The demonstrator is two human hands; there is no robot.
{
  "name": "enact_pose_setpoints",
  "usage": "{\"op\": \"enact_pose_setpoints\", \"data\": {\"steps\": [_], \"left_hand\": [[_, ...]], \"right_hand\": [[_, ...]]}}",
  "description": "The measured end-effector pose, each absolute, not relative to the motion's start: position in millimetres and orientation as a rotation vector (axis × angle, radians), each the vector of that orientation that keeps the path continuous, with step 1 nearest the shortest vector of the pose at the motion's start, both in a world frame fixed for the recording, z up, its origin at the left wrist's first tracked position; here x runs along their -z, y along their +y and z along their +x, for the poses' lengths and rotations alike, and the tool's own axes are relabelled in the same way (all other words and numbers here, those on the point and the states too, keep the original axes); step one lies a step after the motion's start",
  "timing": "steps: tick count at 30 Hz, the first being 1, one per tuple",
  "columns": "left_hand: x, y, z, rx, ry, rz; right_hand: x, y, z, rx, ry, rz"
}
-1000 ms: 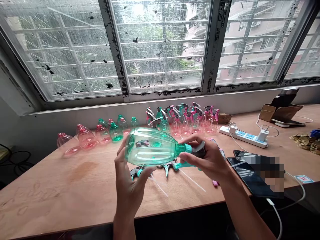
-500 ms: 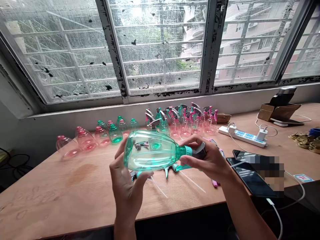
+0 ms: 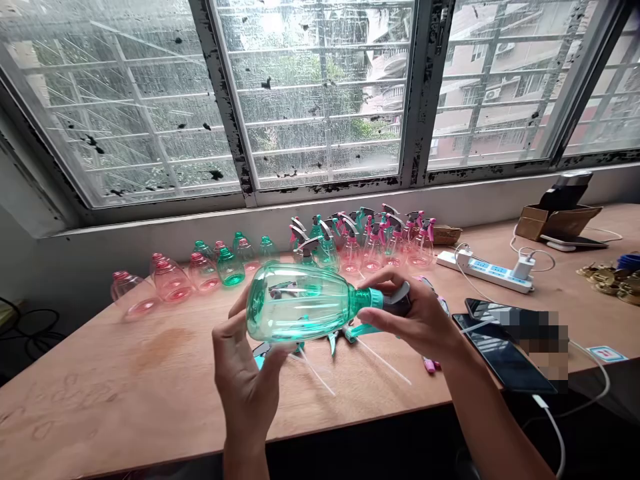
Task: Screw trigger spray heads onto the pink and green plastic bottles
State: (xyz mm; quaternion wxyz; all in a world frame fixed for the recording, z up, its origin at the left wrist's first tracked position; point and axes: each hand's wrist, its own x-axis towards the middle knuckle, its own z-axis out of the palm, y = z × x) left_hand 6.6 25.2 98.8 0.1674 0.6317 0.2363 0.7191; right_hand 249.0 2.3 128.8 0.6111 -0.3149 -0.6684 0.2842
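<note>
Grn btl (image 3: 300, 303) in R hand (image 3: 423, 315)

A spray bottle (image 3: 300, 307) is between the left hand (image 3: 247, 373) and right hand (image 3: 420, 313), above the table (image 3: 150, 417). Bottles (image 3: 173, 285) stand behind; phones (image 3: 500, 357) lie right.

A person at the workbench, pictured indoors by daylight: the left hand (image 3: 247, 377) and right hand (image 3: 423, 313) are ungloved, with slim fingers (image 3: 232, 327) and sturdy thumbs (image 3: 384, 321). Both wrists (image 3: 451, 355) are bare and narrow. The right forearm (image 3: 493, 413), uncovered and smooth in outline, broadens away from the wrist; of the left forearm (image 3: 246, 463), only a short bare length shows. Fingernails are too small to make out.
</note>
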Motion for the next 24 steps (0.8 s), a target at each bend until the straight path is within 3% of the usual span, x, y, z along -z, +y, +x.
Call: {"op": "enact_pose_setpoints", "data": {"steps": [7, 15, 20, 24], "left_hand": [[-100.0, 27.8, -2.6, -1.985, 0.647, 1.936], [-93.5, 28.7, -8.2, -1.737, 0.974, 1.745], [-100.7, 28.6, -4.8, -1.876, 0.679, 1.958], [-101.0, 25.0, -7.7, -1.876, 0.683, 1.996]], "right_hand": [[-125.3, 2.8, 252.7, -0.937, -1.440, -0.619], [-127.9, 4.1, 255.4, -0.712, -1.529, -0.797], [-131.5, 4.0, 257.7, -1.004, -1.413, -0.693], [-133.2, 0.9, 258.1, -1.024, -1.393, -0.668]]}}
